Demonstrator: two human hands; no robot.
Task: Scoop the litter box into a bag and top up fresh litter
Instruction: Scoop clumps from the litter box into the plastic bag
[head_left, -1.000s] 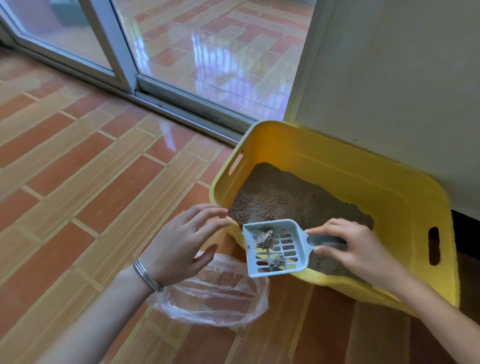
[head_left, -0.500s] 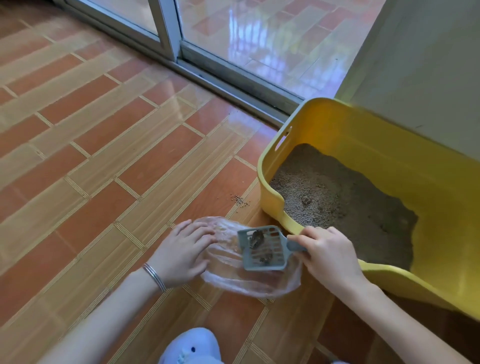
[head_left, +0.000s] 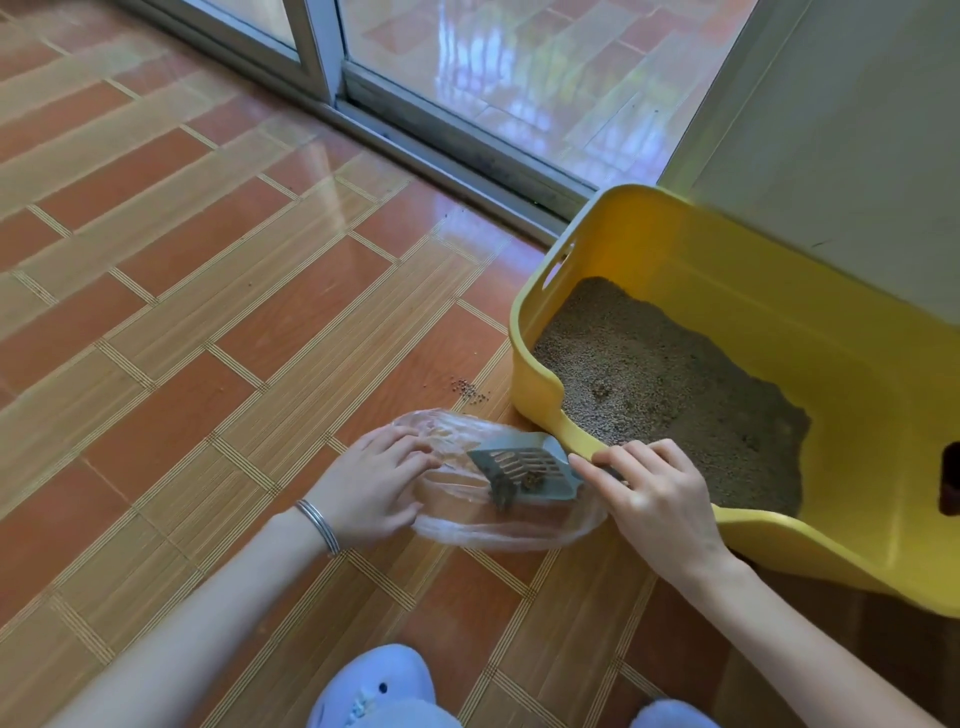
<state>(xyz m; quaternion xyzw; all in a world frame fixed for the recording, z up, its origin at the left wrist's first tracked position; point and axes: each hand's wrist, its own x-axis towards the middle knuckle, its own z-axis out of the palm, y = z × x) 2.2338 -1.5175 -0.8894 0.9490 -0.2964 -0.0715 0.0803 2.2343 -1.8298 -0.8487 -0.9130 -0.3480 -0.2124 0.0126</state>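
Bright daylight came through the glass door (head_left: 467, 78), throwing glare streaks on the glossy floor tiles (head_left: 332, 208); wide-angle bending curved the edges, slightly soft.

Right hand (head_left: 652, 496) grips slotted scoop (head_left: 524, 467), tilted over clear plastic bag (head_left: 493, 530) on tiled floor (head_left: 208, 312); clumps at its lower edge. Left hand (head_left: 371, 488) holds bag. Yellow litter box (head_left: 727, 270) just right, litter (head_left: 649, 374) inside.
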